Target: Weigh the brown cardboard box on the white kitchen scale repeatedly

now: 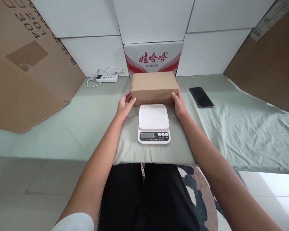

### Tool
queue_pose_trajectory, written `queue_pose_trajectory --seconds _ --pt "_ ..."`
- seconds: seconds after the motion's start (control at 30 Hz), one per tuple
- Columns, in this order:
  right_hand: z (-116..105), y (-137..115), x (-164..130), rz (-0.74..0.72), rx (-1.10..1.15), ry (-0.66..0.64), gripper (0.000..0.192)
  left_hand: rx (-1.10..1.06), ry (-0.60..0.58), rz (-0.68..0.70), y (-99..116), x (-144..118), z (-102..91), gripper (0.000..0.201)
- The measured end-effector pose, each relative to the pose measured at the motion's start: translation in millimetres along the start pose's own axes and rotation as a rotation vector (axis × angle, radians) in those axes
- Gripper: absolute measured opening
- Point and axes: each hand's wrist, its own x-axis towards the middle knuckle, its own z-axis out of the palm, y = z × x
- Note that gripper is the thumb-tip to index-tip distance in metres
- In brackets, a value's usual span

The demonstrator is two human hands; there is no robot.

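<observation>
Two hands grip one brown cardboard box (pixel 154 87) at its ends: left hand (pixel 125 106) fingers curl against the left end, right hand (pixel 179 104) fingers press the right end. Box location: on the pale green cloth (pixel 86 122), just behind the white scale (pixel 154 123). A phone (pixel 201 97) lies to the right.

Home packing corner: stacked cartons (pixel 26 64)
</observation>
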Motion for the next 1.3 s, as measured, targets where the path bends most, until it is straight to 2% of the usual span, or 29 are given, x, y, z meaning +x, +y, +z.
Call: queue_pose_trajectory --seconds 0.2,0.4,0.77,1.03,1.3 --pt "1.0 1.0 -1.5 0.012 0.034 0.018 0.107 0.077 -0.001 -0.041 -3.6 -1.7 1.2 0.08" --pt "1.1 -1.9 -3.5 0.014 0.033 0.004 0.105 0.093 -0.069 -0.025 -10.6 3.3 1.3 0.079" --pt "-4.0 5.7 -0.9 0.019 0.009 -0.035 0.096 0.076 0.003 -0.029 -16.3 11.7 0.0 0.078" --pt "-4.2 6.7 -1.3 0.047 0.001 -0.022 0.099 0.075 0.011 -0.037 -7.9 6.9 2.3 0.077" --pt "-5.0 5.3 -1.6 0.052 -0.016 -0.035 0.098 0.088 0.033 -0.028 -10.9 7.4 5.1 0.078"
